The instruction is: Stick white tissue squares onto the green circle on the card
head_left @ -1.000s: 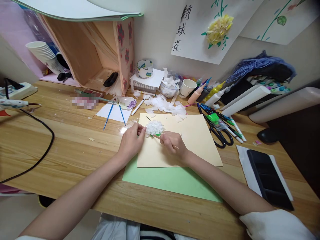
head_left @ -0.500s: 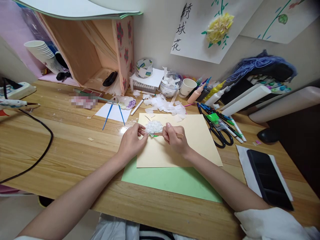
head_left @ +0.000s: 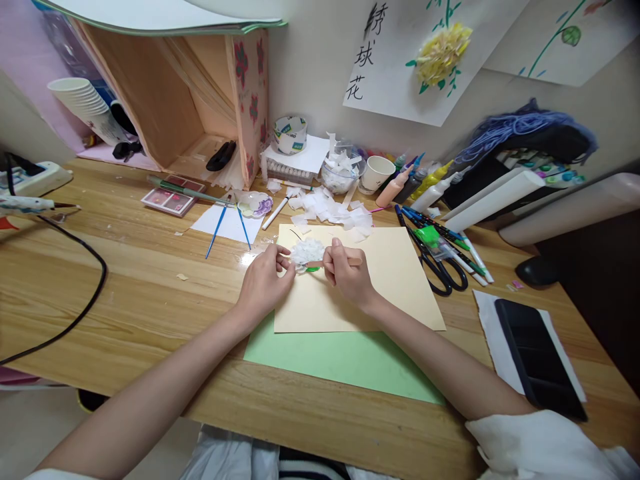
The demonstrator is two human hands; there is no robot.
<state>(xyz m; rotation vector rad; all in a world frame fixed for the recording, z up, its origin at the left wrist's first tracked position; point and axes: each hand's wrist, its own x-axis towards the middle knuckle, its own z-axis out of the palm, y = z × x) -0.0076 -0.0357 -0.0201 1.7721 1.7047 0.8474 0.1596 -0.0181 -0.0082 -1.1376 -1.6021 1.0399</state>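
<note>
A flower of crumpled white paper pieces [head_left: 307,251] lies on the upper left of a cream sheet [head_left: 350,303], with a green leaf shape [head_left: 313,269] just below it. At its left edge, my left hand [head_left: 266,280] is closed, thumb and fingertips pinching a small white paper piece at the flower's lower left. My right hand [head_left: 347,270] grips a thin wooden stick [head_left: 355,261] in a fist with the thumb up. The stick lies nearly level and its tip meets the lower side of the flower; the fingers hide its middle.
Under the cream sheet is green paper [head_left: 345,363]. Loose white paper squares [head_left: 333,208] lie behind it, beside a clear bowl [head_left: 343,175] of scraps. Scissors [head_left: 440,273] and pens are at the right, near a phone [head_left: 537,353]. A glue gun [head_left: 25,205] and its black cord lie left.
The wooden stick has moved slightly and more of its end shows beyond my right fist. My left hand stays at the flower's edge. The view has shifted a little.
</note>
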